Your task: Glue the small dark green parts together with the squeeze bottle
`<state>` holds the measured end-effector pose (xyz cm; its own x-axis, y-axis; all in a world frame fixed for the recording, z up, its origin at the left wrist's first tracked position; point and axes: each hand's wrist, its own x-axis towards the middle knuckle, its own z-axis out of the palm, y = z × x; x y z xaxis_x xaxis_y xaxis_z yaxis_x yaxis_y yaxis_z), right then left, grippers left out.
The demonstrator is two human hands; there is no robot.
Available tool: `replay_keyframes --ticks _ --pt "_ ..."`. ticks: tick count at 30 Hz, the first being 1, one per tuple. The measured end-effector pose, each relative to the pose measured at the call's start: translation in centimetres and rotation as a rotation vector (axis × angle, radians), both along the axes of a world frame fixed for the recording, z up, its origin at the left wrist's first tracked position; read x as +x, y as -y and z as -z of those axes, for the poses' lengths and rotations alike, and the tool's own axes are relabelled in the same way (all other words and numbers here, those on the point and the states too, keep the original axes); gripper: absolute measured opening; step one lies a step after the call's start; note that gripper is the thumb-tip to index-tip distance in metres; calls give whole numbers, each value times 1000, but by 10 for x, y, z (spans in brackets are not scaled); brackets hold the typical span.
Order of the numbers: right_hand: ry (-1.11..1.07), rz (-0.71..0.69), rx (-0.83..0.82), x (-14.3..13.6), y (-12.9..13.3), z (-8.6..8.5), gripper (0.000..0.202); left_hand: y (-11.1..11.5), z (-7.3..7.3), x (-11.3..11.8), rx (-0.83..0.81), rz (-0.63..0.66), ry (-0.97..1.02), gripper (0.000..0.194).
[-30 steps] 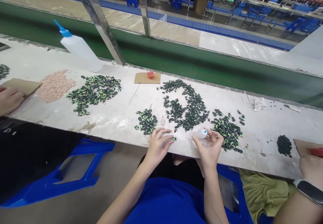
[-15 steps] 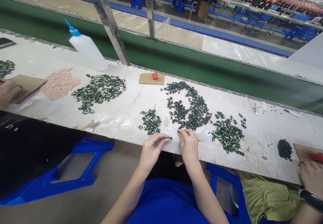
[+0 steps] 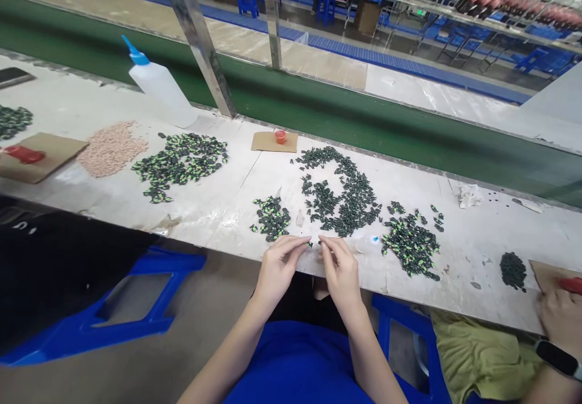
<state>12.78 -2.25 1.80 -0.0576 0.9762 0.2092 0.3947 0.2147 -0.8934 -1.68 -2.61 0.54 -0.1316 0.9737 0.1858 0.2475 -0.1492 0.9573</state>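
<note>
Left hand: our left hand (image 3: 276, 265) pinches a small green-flecked piece (image 3: 310, 244) between thumb and forefinger, just above the near edge of the white table (image 3: 227, 210).
Right hand: our right hand (image 3: 339, 262) faces it, thumb and fingertips together on what looks like a tiny dark piece (image 3: 320, 242), though we see little of it.
Gap: we see the two sets of fingertips near each other, apart by a narrow space.
Small bottle: just right of our right hand we have a whitish bottle (image 3: 367, 244), its blue tip towards the right flecked pile (image 3: 411, 243).
Piles: ahead of our hands spreads a dark, unflecked heap (image 3: 357, 201); beyond our left fingers sits a small flecked pile (image 3: 271, 219).
Red cup: we see it (image 3: 280, 136) on a cardboard piece (image 3: 261, 141) by the far edge.
Farther left: we find a larger flecked pile (image 3: 163, 168), pink bits (image 3: 113, 148) and a tall blue-capped bottle (image 3: 161, 91).
Far right: a co-worker's hand (image 3: 561, 316) rests near a red object (image 3: 570, 284); we cannot tell its grip.
</note>
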Motion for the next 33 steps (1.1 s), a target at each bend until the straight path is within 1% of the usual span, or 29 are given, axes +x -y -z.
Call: replay_keyframes --ticks 3,8,11,15,19,21,24,26,29,33 --pt "-99 22 -31 -1 4 0 23 0 -3 5 -30 -8 -4 16" --pt "-271 123 -172 -1 4 7 22 1 -6 9 -41 0 0 14" --pt "-351 145 -237 1 4 5 23 1 -7 11 -47 14 43 13" --pt "-403 132 -253 5 5 -1 22 1 -10 13 -62 72 86 13" --pt "-414 134 -277 12 7 -1 26 1 -15 14 -69 132 83 12" --pt "-399 91 -266 16 7 0 24 1 -18 15 -72 138 88 12" --pt "-358 -17 -198 21 7 -1 15 1 -20 16 -92 145 112 13" --pt "-334 -62 -158 23 8 -3 14 1 -20 17 -106 157 122 12" --pt "-296 -77 -121 24 10 -5 13 3 -21 19 -112 168 124 12" --pt "-268 -31 -52 22 13 -6 14 6 -25 22 -110 161 95 12"
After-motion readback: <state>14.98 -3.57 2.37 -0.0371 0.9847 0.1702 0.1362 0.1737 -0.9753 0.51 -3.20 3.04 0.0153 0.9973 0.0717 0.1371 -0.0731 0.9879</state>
